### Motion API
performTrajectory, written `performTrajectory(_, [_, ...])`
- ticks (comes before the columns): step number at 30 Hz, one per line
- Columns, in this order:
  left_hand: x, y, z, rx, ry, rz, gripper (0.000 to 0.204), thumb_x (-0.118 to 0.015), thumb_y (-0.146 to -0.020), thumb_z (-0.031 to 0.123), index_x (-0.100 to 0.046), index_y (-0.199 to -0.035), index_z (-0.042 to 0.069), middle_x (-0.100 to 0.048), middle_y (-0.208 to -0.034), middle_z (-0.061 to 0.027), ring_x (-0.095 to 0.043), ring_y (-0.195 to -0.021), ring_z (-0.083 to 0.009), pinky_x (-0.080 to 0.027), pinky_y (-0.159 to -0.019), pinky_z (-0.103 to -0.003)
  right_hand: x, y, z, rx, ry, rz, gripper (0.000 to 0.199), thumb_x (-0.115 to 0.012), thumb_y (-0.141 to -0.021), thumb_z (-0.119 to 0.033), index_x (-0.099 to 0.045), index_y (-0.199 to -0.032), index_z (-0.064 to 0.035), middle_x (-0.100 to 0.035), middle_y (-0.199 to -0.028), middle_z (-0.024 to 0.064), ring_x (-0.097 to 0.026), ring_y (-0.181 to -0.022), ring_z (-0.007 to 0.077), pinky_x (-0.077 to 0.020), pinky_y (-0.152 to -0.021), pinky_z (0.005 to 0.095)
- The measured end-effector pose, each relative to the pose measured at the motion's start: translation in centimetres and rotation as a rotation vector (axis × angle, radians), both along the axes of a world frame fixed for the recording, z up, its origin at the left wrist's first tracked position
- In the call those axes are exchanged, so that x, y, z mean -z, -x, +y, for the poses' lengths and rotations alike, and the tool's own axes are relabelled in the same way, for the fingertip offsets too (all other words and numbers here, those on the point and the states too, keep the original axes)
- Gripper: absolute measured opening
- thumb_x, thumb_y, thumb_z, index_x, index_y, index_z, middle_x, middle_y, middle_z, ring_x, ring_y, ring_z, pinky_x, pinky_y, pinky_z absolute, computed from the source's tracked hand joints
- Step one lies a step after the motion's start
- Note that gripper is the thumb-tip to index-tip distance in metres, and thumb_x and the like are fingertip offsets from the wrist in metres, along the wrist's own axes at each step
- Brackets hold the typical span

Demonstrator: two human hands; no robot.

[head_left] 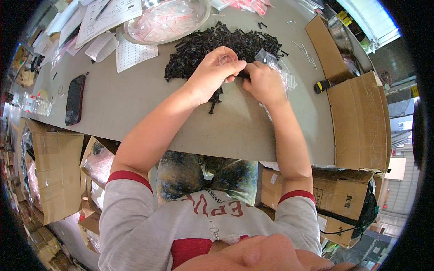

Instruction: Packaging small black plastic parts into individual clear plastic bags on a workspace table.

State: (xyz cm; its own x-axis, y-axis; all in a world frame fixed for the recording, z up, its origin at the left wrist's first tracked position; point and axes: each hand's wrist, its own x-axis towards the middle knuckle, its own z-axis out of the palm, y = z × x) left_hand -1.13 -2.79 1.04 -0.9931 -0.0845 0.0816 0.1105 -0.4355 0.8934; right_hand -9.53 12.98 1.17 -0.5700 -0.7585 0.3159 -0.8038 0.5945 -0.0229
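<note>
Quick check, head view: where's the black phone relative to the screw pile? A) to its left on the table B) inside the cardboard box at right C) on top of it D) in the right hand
A: the phone lies flat on the table, well to the left of the screw pile, clear of both hands.

Bare table (135, 101) along near edge and toward left edge, broken only by phone (75, 99). Blocked at far edge by screw pile (217, 45) and tray (167, 20). Hemmed at right edge by cardboard boxes (357, 122) and screwdriver (323, 86).
</note>
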Motion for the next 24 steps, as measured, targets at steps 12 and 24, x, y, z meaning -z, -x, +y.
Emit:
performTrajectory(12, [0.1, -0.2, 0.1, 0.051, 0.192, -0.060, 0.018, -0.069, -0.082, 0.017, -0.053, -0.085, 0.010, -0.053, -0.077, 0.0035, -0.049, -0.071, -0.0055, -0.039, -0.063, -0.021, -2.1, 0.9, 2.3, -0.119, 0.363, -0.487, 0.019, -0.068, -0.066, -0.004, -0.063, -0.084, -0.0020, -0.065, -0.075, 0.0116, -0.064, -0.069, 0.0227, -0.0512, -0.066, 0.0323])
performTrajectory(24, [-0.1, -0.6, 0.5, 0.272, 0.240, -0.054, 0.016, -0.067, -0.085, 0.020, -0.056, -0.084, 0.009, -0.055, -0.076, 0.0026, -0.051, -0.069, -0.0062, -0.041, -0.062, -0.022, -1.5, 0.5, 1.3, -0.285, 0.785, -0.933, 0.014, -0.068, -0.075, -0.004, -0.065, -0.089, -0.0009, -0.065, -0.082, 0.0086, -0.064, -0.074, 0.0177, -0.0501, -0.068, 0.0279])
